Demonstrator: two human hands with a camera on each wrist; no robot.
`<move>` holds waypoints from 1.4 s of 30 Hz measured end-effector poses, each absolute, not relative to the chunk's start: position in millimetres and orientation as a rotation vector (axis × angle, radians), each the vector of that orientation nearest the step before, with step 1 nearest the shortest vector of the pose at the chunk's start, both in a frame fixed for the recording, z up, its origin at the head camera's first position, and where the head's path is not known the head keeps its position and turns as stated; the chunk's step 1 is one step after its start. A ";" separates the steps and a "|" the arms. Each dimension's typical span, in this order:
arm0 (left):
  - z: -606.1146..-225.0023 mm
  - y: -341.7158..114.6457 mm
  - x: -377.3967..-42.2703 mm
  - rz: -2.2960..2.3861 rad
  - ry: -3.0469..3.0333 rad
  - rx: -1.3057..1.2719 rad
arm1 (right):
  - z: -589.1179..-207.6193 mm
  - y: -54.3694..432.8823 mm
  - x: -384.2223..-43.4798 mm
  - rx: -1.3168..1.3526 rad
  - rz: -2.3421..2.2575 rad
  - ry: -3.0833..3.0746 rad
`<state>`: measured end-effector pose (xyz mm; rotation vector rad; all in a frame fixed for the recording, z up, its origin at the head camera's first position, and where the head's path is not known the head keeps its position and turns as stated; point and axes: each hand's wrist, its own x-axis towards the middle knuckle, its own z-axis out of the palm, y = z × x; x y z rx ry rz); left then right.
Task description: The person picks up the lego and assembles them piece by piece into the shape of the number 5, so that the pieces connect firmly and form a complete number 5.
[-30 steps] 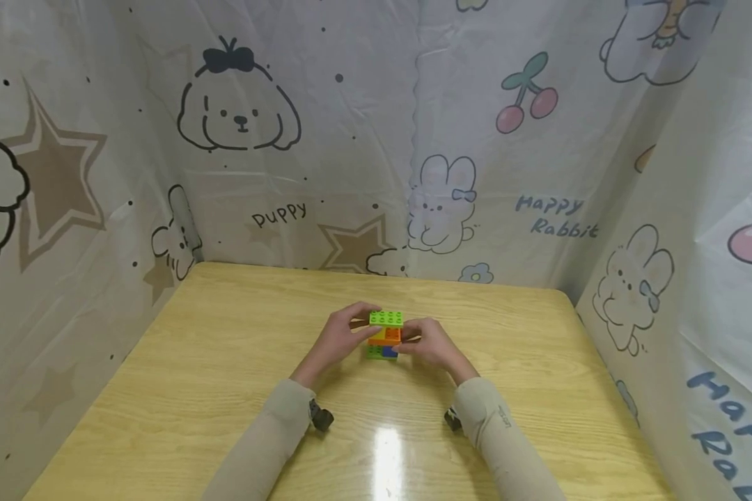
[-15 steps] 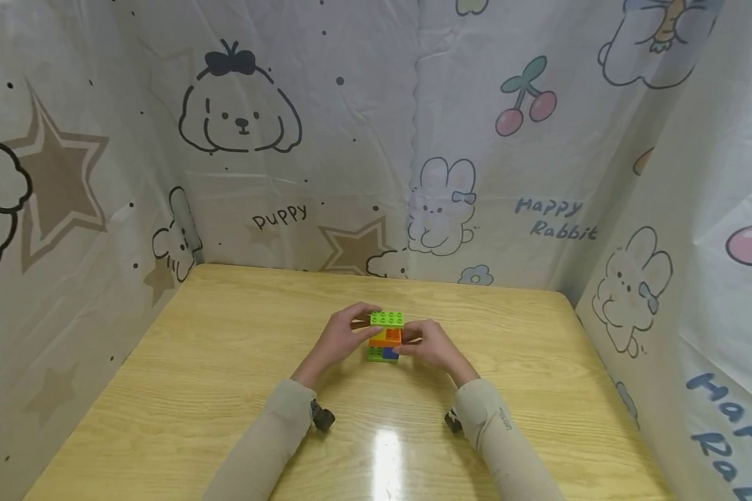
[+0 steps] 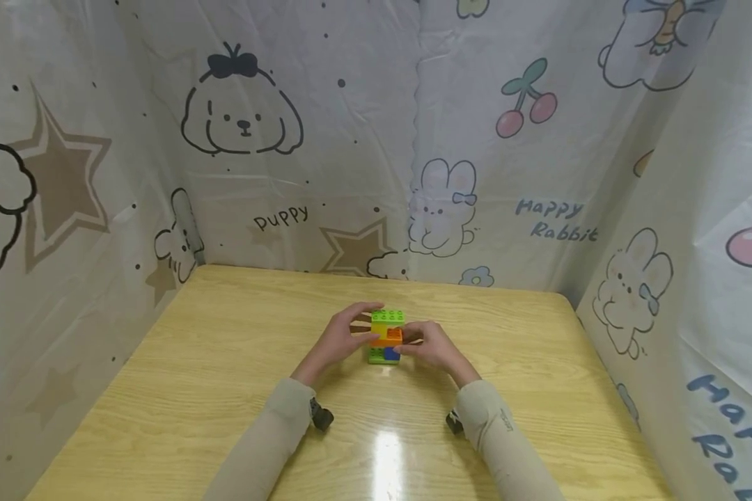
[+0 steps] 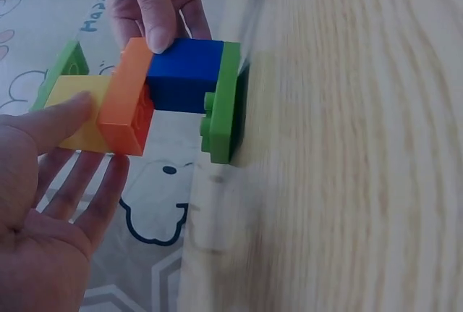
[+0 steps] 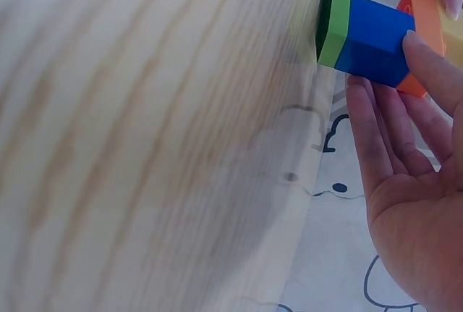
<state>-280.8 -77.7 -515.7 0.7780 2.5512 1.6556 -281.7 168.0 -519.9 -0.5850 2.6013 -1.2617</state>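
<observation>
Toy building bricks stand upright in a tower on the table. At its base is a green plate (image 4: 228, 109), with a blue brick (image 4: 186, 73) on one side of it. Above lies an orange brick (image 4: 124, 124), then a yellow brick (image 4: 90, 135), and a green plate (image 3: 388, 316) caps the tower. My left hand (image 3: 341, 339) pinches the yellow brick, thumb on the near face and fingers behind. Lower down, my right hand (image 3: 432, 343) holds the blue brick between thumb and fingers. Its fingertips are partly hidden in the head view.
The wooden table (image 3: 251, 390) has a glare spot near its front. A printed curtain (image 3: 351, 139) hangs behind and on both sides. Each wrist wears a small black camera (image 3: 321, 416).
My left thumb has slid down from just under the top green plate onto the yellow brick, which shows more now. My right hand keeps its hold on the blue brick.
</observation>
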 end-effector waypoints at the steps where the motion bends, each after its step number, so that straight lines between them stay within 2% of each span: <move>1: -516.5 -77.9 -281.3 1.655 2.548 0.782 | -520.1 168.1 -281.9 -0.586 -1.262 2.602; 16: -521.7 -76.4 -286.2 1.699 2.545 0.695 | -522.8 165.1 -281.4 -0.527 -1.302 2.601; 42: -527.8 -78.6 -287.8 1.686 2.520 0.782 | -524.0 165.9 -280.9 -0.485 -1.291 2.634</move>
